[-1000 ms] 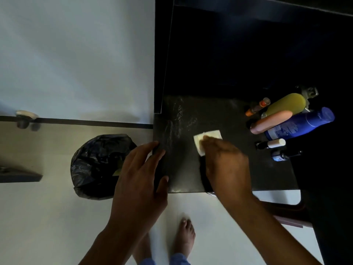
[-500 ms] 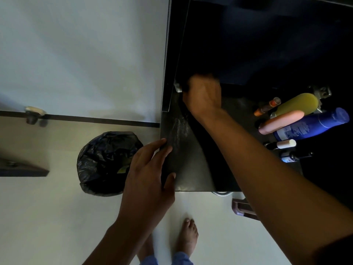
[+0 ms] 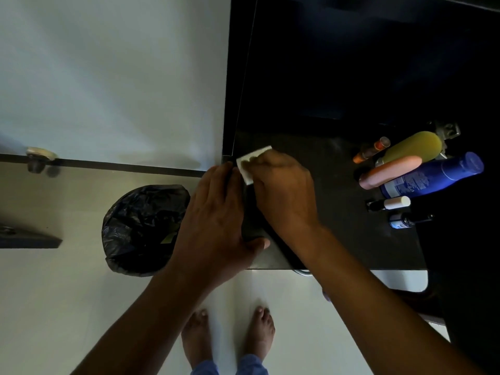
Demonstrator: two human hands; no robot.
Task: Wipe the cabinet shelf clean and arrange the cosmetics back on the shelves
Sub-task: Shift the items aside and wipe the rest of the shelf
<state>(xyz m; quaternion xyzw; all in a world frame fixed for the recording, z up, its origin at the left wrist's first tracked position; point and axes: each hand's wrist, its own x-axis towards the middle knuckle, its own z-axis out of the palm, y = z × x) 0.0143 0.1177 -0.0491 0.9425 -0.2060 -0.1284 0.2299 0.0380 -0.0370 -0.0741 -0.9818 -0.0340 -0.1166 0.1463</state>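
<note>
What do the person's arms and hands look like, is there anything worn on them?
Both arms are bare as far as the frame shows: no sleeves, gloves, watch or bracelets are visible. The left hand and right hand show no rings, though the light is dim. Fingernails look short and unpainted. Below, the feet are bare, with blue trouser hems at the frame's bottom edge.

Bare shelf [image 3: 338, 212] — bottles [image 3: 422, 171] crowding right

bottles [image 3: 422, 171] right on shelf [image 3: 338, 212] | bin [image 3: 140, 228] left, on floor
</note>
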